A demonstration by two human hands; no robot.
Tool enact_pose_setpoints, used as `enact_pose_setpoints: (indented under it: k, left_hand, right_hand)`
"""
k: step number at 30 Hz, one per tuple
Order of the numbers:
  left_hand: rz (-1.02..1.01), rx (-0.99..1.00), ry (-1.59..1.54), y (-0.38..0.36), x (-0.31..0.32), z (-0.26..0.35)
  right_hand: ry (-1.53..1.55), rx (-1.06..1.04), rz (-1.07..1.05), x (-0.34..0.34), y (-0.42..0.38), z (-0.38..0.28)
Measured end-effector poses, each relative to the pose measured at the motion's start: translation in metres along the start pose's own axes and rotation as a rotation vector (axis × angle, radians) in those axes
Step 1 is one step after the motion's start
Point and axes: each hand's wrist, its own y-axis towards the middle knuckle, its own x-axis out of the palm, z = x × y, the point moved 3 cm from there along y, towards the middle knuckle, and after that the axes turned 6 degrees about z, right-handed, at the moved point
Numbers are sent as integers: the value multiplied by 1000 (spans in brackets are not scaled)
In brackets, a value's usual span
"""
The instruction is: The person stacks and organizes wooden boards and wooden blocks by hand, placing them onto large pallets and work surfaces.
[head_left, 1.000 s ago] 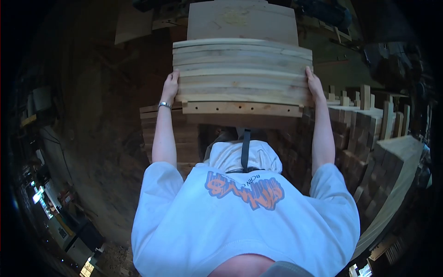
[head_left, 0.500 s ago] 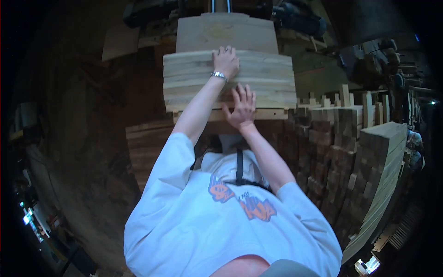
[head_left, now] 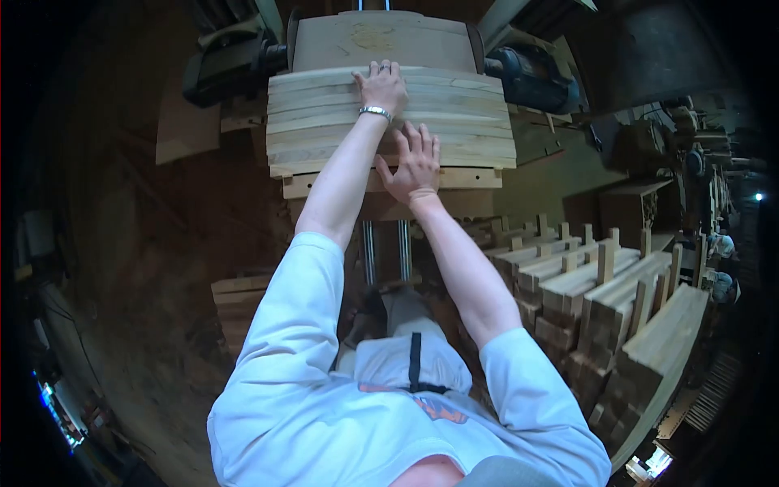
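The orange print (head_left: 441, 410) on the shirt (head_left: 365, 438) is creased past reading. At twelve o'clock lie the boards (head_left: 462, 122). The left hand (head_left: 385, 89) rests spread near their far edge; the right hand (head_left: 414, 169), fingers fanned, rests toward their six-o'clock side. A second ago both hands held the boards' ends; metal rails (head_left: 404, 247) now show at six o'clock.

At the right, stacked timber (head_left: 625, 284) is arranged in rows, and upright wooden sticks (head_left: 606, 261) are set among them. Below these, narrow slats (head_left: 714, 398) are laid side by side near the dim edge of view. At the left, a smaller stack of planks (head_left: 238, 304) is partly lost in shadow, and a flat panel (head_left: 188, 130) is seen farther off. A small bright lamp (head_left: 759, 196) is shown at far right.
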Motion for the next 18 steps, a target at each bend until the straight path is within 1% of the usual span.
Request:
enact_pose_setpoints:
  k: [2,4,5,8,10,12,14,15,16,18]
  left_hand:
    - [-33,22,10,58,10,-10]
    - [38,2,-25,90,22,-13]
    - [55,3,-23,99,28,-18]
    - [58,-11,47,125,28,-15]
    - [81,-27,33,152,46,-15]
    - [90,-42,19,156,44,-12]
    - [-40,51,143,160,34,-9]
    - [-194,-2,101,165,30,-9]
    - [-195,-4,105,164,34,-9]
    - [85,-44,25,169,49,-13]
  right_hand:
    - [10,-5,9,21,47,10]
    - [-32,-24,6,40,76,17]
    - [-43,-43,46,47,84,19]
    - [-55,-54,49,49,109,26]
    - [-52,-57,45,53,123,32]
    - [-47,-51,29,54,130,39]
    - [-70,-66,38,57,133,40]
    - [-86,-60,21,60,134,41]
    - [-82,-61,20,61,134,40]
    - [-100,-56,3,63,133,38]
